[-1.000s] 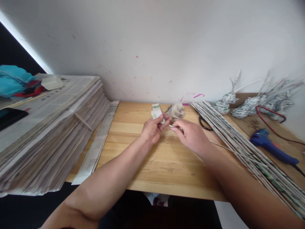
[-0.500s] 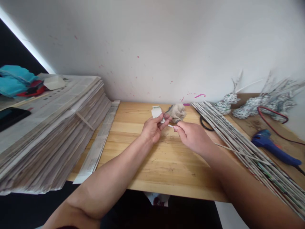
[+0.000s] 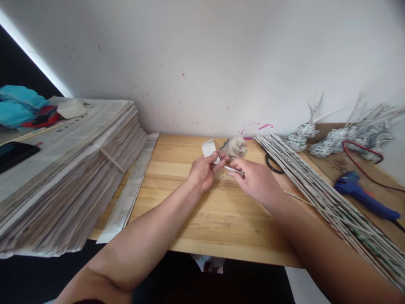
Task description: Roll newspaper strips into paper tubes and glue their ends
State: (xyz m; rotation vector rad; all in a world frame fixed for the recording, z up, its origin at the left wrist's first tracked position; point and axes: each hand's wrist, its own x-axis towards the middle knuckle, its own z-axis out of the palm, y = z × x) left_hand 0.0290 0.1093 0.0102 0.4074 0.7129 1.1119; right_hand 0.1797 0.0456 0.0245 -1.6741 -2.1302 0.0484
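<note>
My left hand (image 3: pixel 204 169) is closed, its thumb pressing a small folded piece of white paper (image 3: pixel 209 148) against the fingers. Between the thumb and fingers of my right hand (image 3: pixel 249 173) lies a thin rolled paper stick (image 3: pixel 233 170), its near end pointing at my left fingertips. Whether the stick joins the white paper is hidden by the fingers. Right behind both hands sits a crumpled beige cloth glove (image 3: pixel 236 147) on the wooden table (image 3: pixel 190 223).
A tall stack of newspaper strips (image 3: pixel 95 169) stands at left, with a phone (image 3: pixel 15 153) on top. Long paper sticks (image 3: pixel 310 185) lie at right, near a black-handled tool (image 3: pixel 274 164), a blue glue gun (image 3: pixel 363 194) and woven paper pieces (image 3: pixel 335 141).
My right fingers have shifted and opened slightly around the paper stick, showing more of it. The white paper in my left hand has tilted a little.
</note>
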